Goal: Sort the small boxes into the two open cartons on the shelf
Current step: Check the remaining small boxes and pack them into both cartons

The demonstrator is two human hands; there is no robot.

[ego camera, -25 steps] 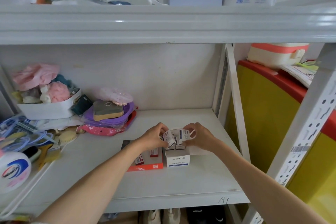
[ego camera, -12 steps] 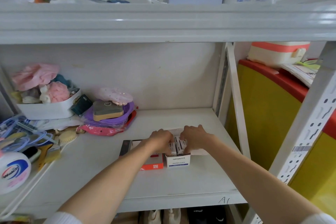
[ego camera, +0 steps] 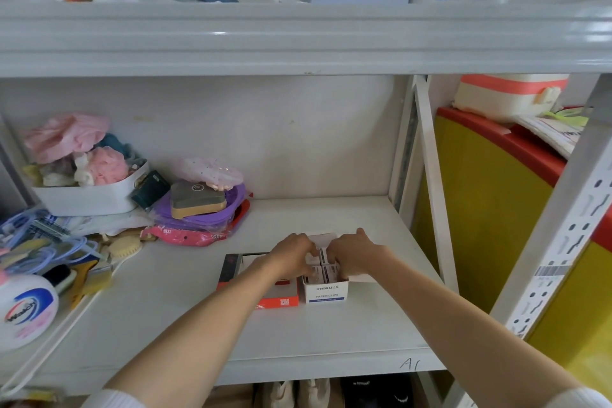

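A white carton (ego camera: 326,292) marked PAPER CLIPS stands open on the middle shelf (ego camera: 298,331). An open red carton (ego camera: 280,302) lies just to its left, with a small box partly visible inside under my left wrist. Several small white boxes (ego camera: 328,272) sit packed in the white carton. My left hand (ego camera: 293,257) reaches over the red carton, and its fingers curl down onto the small boxes at the white carton's left side. My right hand (ego camera: 352,253) grips the small boxes from the right. Both sets of fingertips are hidden among the boxes.
At the shelf's left stand a white basket (ego camera: 89,197) of pink fabric, a purple bowl (ego camera: 202,212) with a sponge, a pink packet, brushes and a white bottle (ego camera: 26,311). A white upright post (ego camera: 433,195) bounds the right side, with a yellow and red cabinet (ego camera: 490,209) beyond it.
Both hands held small boxes above the white carton a second ago. They have since come down and pushed those boxes into the carton.
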